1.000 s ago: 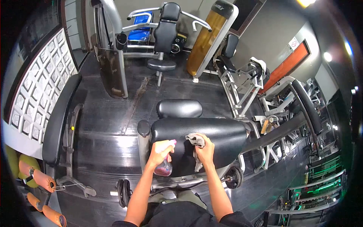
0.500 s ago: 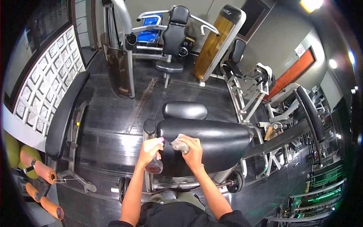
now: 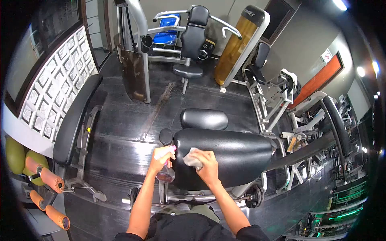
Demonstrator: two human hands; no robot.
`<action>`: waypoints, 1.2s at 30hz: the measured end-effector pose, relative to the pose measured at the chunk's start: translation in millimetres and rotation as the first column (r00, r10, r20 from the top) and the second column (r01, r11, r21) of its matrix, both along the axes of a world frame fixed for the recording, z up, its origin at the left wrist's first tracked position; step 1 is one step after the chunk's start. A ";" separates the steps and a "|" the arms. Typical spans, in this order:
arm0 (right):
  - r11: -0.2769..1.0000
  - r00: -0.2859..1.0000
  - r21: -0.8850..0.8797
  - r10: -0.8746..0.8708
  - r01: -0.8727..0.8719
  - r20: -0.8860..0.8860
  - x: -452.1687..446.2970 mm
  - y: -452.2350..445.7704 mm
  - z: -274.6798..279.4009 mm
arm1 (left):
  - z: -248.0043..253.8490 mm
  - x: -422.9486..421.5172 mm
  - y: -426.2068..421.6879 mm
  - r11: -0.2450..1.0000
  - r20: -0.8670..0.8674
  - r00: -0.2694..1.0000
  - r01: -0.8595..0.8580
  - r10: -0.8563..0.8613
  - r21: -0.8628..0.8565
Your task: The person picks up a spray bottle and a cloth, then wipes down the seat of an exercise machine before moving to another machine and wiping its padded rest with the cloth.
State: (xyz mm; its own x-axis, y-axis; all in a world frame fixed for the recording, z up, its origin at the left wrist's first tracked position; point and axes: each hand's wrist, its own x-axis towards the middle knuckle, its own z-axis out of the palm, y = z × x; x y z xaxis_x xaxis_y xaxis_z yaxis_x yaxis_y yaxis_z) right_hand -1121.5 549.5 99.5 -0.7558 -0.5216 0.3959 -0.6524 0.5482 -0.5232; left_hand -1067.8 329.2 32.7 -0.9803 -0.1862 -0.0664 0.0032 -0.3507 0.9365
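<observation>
My left hand is wrapped round a spray bottle with a pink and white head, held at the left edge of a wide black padded bench. My right hand grips a crumpled light grey cloth over the left part of the same pad. Whether the cloth touches the surface is hard to tell. Beyond the bench is a smaller black pad, and a short rounded black pad stands just past the bottle.
A barbell with plates lies low along the near side. To the left is a long black bench, with orange foam rollers at lower left. A seated machine stands ahead; further machines are to the right.
Both hands moved left relative to the bench, the cloth going from the pad's middle to its left part. The bottle now sits at the left edge. The view has shifted slightly.
</observation>
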 end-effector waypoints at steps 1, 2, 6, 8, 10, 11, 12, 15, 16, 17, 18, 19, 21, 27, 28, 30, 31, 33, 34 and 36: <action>0.999 0.999 0.031 0.038 -0.039 0.023 2.9 7.1 1.7 | -4.0 -0.5 -2.1 0.999 -0.014 1.000 0.014 -0.014 0.037; 0.995 0.996 0.061 0.075 -0.077 0.047 3.2 15.3 6.2 | -7.6 -0.9 -4.2 0.997 -0.028 0.999 0.029 -0.028 0.073; 0.998 1.000 0.066 -0.006 0.006 -0.005 -21.8 25.8 14.1 | -12.5 -4.8 -13.0 0.998 -0.036 0.997 0.070 -0.069 0.009; 0.998 0.998 0.015 -0.061 0.060 0.024 -29.4 7.3 19.0 | -12.4 -7.5 -14.4 0.995 -0.061 0.993 0.098 -0.096 0.022; 0.988 0.989 -0.049 -0.149 0.149 0.010 -30.9 -13.1 14.3 | -8.9 -7.2 -14.3 0.994 -0.048 0.994 0.102 -0.100 0.045; 0.991 0.992 -0.074 -0.117 0.114 -0.038 -27.4 -20.9 7.6 | -7.1 -6.3 -14.3 0.992 -0.033 0.994 0.106 -0.104 0.067; 0.995 0.997 -0.076 -0.066 0.064 -0.027 -19.4 -26.3 6.0 | -7.7 -6.4 -13.8 0.992 -0.034 0.994 0.106 -0.103 0.067; 0.996 0.996 -0.006 0.091 -0.091 0.015 5.5 -27.4 1.1 | -14.0 -3.0 -13.1 0.995 -0.031 0.995 0.092 -0.090 0.048; 0.996 0.995 -0.006 0.095 -0.095 0.015 8.1 -22.0 1.8 | -16.3 -1.1 -12.7 0.994 -0.050 0.995 0.090 -0.087 0.068; 0.992 0.992 0.042 0.118 -0.120 0.040 9.0 -14.5 5.2 | -18.6 0.3 -13.2 0.992 -0.069 0.994 0.089 -0.083 0.088; 0.985 0.988 0.091 0.141 -0.146 0.066 7.5 -8.8 8.6 | -16.1 2.8 -14.4 0.992 -0.070 0.994 0.086 -0.080 0.088; 0.986 0.991 0.101 0.133 -0.135 0.026 1.2 -6.4 10.7 | -13.5 5.8 -15.6 0.995 -0.062 0.996 0.068 -0.064 0.068; 0.996 0.998 0.050 0.067 -0.067 0.000 -13.9 -14.0 12.1 | -12.1 12.5 -17.7 0.997 -0.054 0.998 0.047 -0.044 0.068; 1.000 1.000 -0.006 0.006 -0.006 -0.014 -18.6 -59.4 16.1 | -6.1 21.3 -21.5 0.999 -0.029 1.000 0.002 -0.001 0.042; 0.999 0.999 -0.010 0.048 -0.048 -0.008 -12.1 -58.1 14.4 | -8.2 21.6 -22.6 0.999 -0.029 1.000 0.001 0.000 0.044; 0.984 0.991 0.115 0.135 -0.137 0.022 2.0 -48.7 14.5 | -14.6 22.6 -24.4 0.999 -0.063 0.997 -0.038 0.037 -0.011; 0.971 0.984 0.159 0.175 -0.176 0.020 8.2 -43.1 13.9 | -16.8 24.8 -23.0 0.999 -0.061 0.997 -0.040 0.039 -0.008; 0.951 0.971 0.198 0.237 -0.235 0.015 13.2 -29.2 9.1 | -19.5 27.4 -19.5 0.991 -0.029 0.997 -0.068 0.071 0.115; 0.947 0.967 0.201 0.252 -0.251 0.021 13.2 -26.3 9.7 | -20.3 27.7 -19.3 0.990 -0.029 0.997 -0.070 0.074 0.119; 0.952 0.972 0.202 0.235 -0.230 0.001 5.7 -32.9 15.4 | -21.3 30.1 -17.7 0.993 -0.030 0.998 -0.056 0.060 0.106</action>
State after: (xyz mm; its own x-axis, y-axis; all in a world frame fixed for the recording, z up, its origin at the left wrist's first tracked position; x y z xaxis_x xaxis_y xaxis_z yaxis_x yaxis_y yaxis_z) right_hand -1115.9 516.7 114.8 -0.5961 -0.7519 0.2815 -0.7848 0.4716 -0.4022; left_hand -1037.7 311.5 11.4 -0.9700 -0.2364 -0.0559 0.0570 -0.4451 0.8937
